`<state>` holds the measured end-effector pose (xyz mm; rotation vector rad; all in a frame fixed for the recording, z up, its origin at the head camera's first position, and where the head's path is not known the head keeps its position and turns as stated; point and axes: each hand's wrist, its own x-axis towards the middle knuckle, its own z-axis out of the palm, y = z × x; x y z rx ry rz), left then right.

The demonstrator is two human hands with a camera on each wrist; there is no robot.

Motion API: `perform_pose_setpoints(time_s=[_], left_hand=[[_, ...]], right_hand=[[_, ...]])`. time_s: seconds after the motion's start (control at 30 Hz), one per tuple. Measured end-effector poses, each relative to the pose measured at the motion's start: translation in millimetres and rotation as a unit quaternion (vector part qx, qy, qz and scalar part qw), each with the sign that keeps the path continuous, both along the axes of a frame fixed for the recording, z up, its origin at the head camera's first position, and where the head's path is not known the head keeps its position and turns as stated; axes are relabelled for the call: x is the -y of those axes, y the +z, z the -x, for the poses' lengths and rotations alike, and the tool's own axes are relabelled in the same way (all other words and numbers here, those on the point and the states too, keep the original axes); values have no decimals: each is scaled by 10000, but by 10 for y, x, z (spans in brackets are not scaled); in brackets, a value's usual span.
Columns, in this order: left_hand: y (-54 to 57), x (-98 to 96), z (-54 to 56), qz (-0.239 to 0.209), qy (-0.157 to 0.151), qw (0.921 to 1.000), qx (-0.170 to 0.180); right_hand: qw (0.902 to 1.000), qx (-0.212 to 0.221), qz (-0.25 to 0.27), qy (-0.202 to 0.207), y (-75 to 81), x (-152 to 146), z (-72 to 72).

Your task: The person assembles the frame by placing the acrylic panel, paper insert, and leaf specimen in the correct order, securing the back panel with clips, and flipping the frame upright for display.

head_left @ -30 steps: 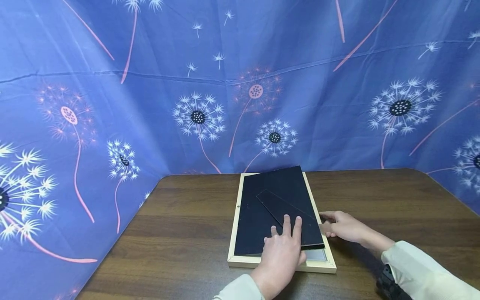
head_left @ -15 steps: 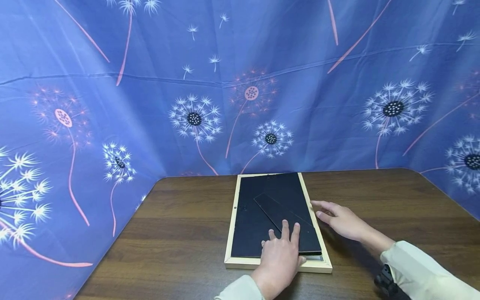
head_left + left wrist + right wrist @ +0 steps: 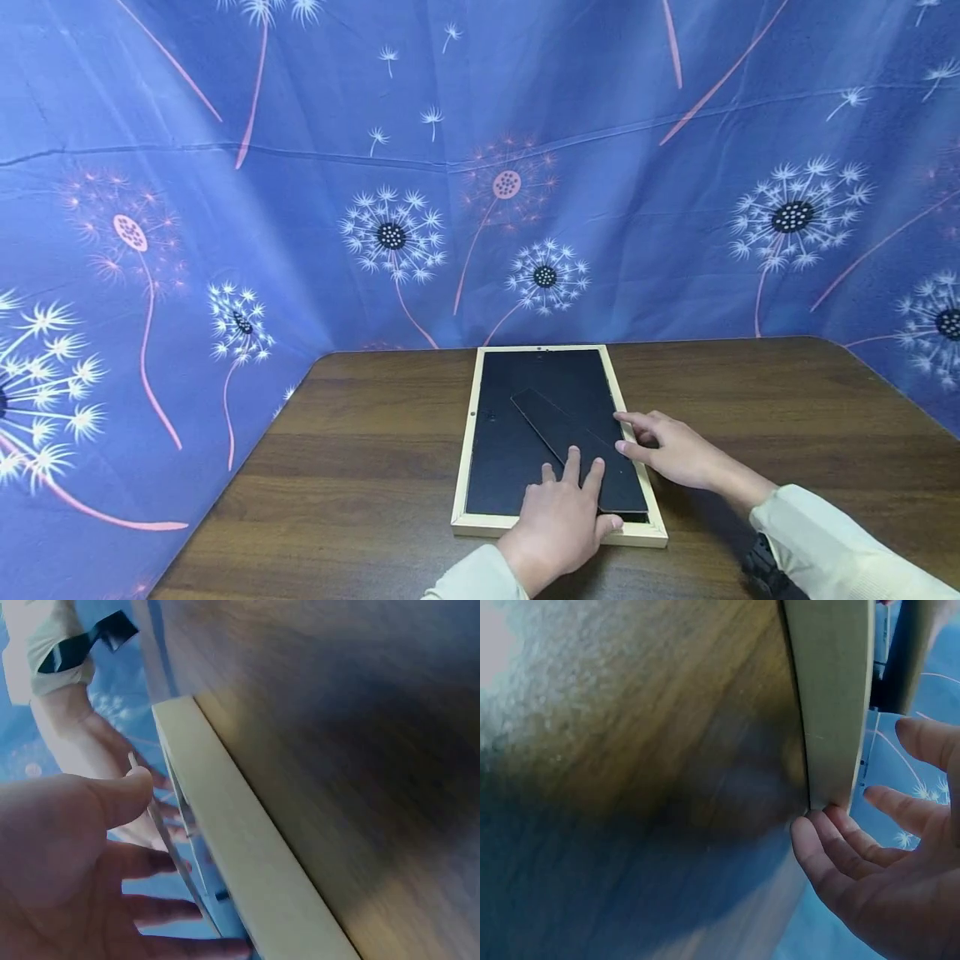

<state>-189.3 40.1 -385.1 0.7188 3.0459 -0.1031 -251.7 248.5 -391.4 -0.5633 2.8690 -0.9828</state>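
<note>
Glare on tabletop (image 3: pixel 652 750); 2 wrist views soft.

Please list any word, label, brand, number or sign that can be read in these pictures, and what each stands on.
None can be read: no lettering shows on the black backing board, the pale frame, the wooden table or the blue dandelion-print cloth.

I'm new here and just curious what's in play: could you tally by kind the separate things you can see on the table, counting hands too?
Light wooden picture frame: 1
Black backing board, leg included: 1
Hands, left hand and right hand: 2
Total: 4
</note>
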Motion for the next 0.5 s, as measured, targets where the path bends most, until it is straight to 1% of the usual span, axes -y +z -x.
perform_pose_setpoints(time_s=[0.07, 0.13, 0.2, 0.27, 0.3, 0.33, 0.37, 0.43, 0.5], left_hand=[[36, 70, 16, -282, -110, 9995, 17], [72, 165, 32, -610, -235, 9978, -109], [100, 284, 64, -950, -345, 9940, -406], [126, 432, 117, -1236, -343, 9887, -777], [133, 512, 152, -1355, -264, 9864, -896], [141, 595, 188, -1487, -136, 9845, -924], [146, 677, 227, -1635, 39, 9827, -872], [150, 834, 302, -1957, 417, 9777, -644], [144, 967, 362, -2265, 795, 9703, -283]], right_hand=[[10000, 26, -49, -14, -8, 7, 5], [10000, 33, -53, -36, -13, 15, 4], [10000, -3, -57, -57, -15, 18, 3], [10000, -10, -79, -49, -7, 25, -3], [9999, 5, -113, -19, -3, 28, -5], [9999, 26, -165, 20, 3, 31, -8], [9997, 62, -210, 58, 10, 34, -11], [9994, 148, -290, 132, 24, 42, -20], [9991, 218, -339, 152, 34, 52, -28]])
